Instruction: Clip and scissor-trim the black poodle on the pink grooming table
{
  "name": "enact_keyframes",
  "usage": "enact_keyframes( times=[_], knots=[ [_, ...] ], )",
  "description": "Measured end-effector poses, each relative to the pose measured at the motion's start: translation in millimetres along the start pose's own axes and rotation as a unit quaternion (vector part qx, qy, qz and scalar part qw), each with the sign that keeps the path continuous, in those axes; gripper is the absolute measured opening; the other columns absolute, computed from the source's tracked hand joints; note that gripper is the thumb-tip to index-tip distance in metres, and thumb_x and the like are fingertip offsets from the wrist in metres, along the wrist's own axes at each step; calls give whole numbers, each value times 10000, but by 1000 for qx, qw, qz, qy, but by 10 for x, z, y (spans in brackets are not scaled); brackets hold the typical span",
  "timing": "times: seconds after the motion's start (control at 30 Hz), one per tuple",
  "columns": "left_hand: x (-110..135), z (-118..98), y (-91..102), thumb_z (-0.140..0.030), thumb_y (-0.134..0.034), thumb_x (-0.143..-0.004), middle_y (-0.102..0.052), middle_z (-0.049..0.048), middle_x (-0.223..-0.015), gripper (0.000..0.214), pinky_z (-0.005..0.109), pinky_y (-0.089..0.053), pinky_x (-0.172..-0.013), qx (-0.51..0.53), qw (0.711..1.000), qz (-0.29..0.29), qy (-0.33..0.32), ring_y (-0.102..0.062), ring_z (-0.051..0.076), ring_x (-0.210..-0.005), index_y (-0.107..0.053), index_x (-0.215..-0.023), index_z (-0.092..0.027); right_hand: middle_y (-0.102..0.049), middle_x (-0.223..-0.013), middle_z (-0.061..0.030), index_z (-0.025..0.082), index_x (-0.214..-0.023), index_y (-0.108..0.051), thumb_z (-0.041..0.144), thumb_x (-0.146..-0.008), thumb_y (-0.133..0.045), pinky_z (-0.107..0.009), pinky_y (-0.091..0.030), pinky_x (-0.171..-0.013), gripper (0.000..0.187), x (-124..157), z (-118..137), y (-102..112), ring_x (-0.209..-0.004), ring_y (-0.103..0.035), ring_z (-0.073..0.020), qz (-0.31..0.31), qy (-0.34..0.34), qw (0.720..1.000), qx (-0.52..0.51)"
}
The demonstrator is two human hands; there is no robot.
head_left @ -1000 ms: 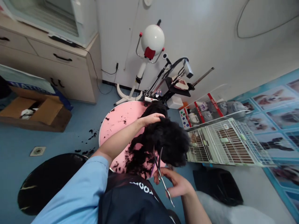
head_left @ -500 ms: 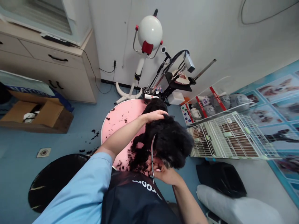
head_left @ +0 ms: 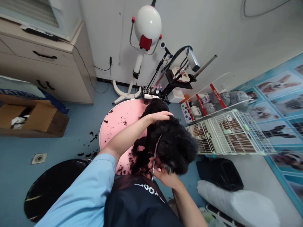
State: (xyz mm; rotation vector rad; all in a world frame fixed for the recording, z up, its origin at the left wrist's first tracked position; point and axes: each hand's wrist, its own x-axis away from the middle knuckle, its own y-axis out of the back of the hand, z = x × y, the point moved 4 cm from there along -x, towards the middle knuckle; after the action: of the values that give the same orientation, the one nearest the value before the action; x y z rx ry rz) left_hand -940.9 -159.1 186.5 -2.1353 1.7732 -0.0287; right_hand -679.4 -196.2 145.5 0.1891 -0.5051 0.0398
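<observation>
A curly black dog (head_left: 181, 143) stands on a round pink grooming table (head_left: 123, 115) strewn with clipped black hair. My left hand (head_left: 162, 116) rests over the dog's back or neck, its fingers curled into the fur and their tips partly hidden. Below, my right hand (head_left: 163, 175) is closed on long curved metal scissors (head_left: 155, 154) by their handle end. The blades point up along the dog's coat. Fur covers some of the right fingers.
Behind the table stands a white dryer (head_left: 148, 26) on a wheeled stand, beside a black arm with a small tray (head_left: 178, 80). A wire cage (head_left: 232, 132) is at the right. A black round stool (head_left: 54, 186) and a cardboard box (head_left: 38, 121) are at the left.
The scissors have tilted, their tips shifting a little up and right along the fur. My left hand keeps its place on the dog. The whole view has shifted slightly.
</observation>
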Motion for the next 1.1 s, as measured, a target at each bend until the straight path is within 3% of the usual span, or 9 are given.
enact_keyframes(
  times=[0.17, 0.23, 0.37, 0.53, 0.63, 0.8, 0.93, 1.03, 1.1],
  knots=[
    [-26, 2, -15, -235, -648, -743, -711, 55, -869, 142, 273, -502, -835, 21, 999, 24, 6, -647, 170, -845, -695, -803, -114, -623, -1144, -70, 255, -1266, -511, 495, -826, -693, -419, -505, -971, 533, -14, 71, 31, -1028, -603, -208, -23, 61, 998, 26],
    [-37, -12, -20, -215, -650, -736, -718, 61, -873, 125, 279, -504, -843, 30, 999, 27, 6, -653, 178, -856, -697, -794, -114, -615, -1149, -68, 263, -1271, -498, 493, -836, -684, -414, -527, -942, 526, -46, 65, 50, -1015, -605, -205, -43, 56, 998, 4],
    [-49, -32, -24, -175, -641, -728, -720, 55, -849, 102, 276, -504, -836, 41, 999, 23, 14, -656, 172, -831, -698, -783, -111, -629, -1047, -45, 280, -1242, -504, 481, -872, -649, -330, -575, -725, 445, -120, 11, -3, -852, -622, -166, -43, 21, 998, -35],
    [-40, -63, -75, -155, -594, -733, -683, 15, -759, 106, 231, -479, -725, 41, 998, 36, 44, -614, 118, -697, -681, -770, -108, -632, -1080, -52, 268, -1243, -511, 472, -840, -689, -372, -553, -856, 486, -159, 63, 14, -961, -622, -191, -71, 44, 996, -12],
    [-48, -144, -105, -174, -576, -739, -630, -14, -670, 95, 210, -435, -627, 29, 998, 37, 35, -562, 97, -612, -647, -733, -112, -645, -1037, -45, 267, -1237, -507, 466, -855, -655, -369, -553, -832, 455, -55, 80, 36, -896, -638, -185, -38, 6, 999, 4],
    [-110, -296, -108, -96, -525, -689, -621, -14, -684, 132, 219, -429, -632, -49, 998, 34, -21, -546, 106, -639, -649, -733, -109, -665, -984, -52, 217, -1085, -602, 262, -820, -624, -362, -525, -843, 270, 364, 147, 116, -875, -635, -197, 37, -84, 983, 162],
    [-187, -331, -106, -64, -484, -684, -593, -18, -636, 164, 234, -423, -618, -119, 990, 49, -57, -518, 111, -603, -641, -689, -109, -667, -1008, -70, 204, -1002, -624, 205, -730, -648, -391, -501, -894, 273, 516, 244, 270, -952, -624, -243, -6, -119, 962, 245],
    [-172, -347, -45, -33, -496, -674, -643, 4, -702, 200, 253, -458, -670, -190, 978, 24, -89, -568, 136, -659, -672, -737, -103, -676, -1028, -74, 231, -1033, -637, 262, -795, -603, -390, -501, -897, 242, 486, 234, 309, -982, -622, -249, -24, -128, 954, 270],
    [-18, -381, 39, -31, -525, -692, -698, 36, -870, 255, 277, -486, -800, -226, 965, -59, -119, -623, 168, -813, -700, -861, -108, -683, -1028, -71, 248, -1117, -624, 286, -841, -557, -363, -513, -858, 286, 469, 177, 279, -954, -633, -229, -2, -135, 955, 263]
  ],
)
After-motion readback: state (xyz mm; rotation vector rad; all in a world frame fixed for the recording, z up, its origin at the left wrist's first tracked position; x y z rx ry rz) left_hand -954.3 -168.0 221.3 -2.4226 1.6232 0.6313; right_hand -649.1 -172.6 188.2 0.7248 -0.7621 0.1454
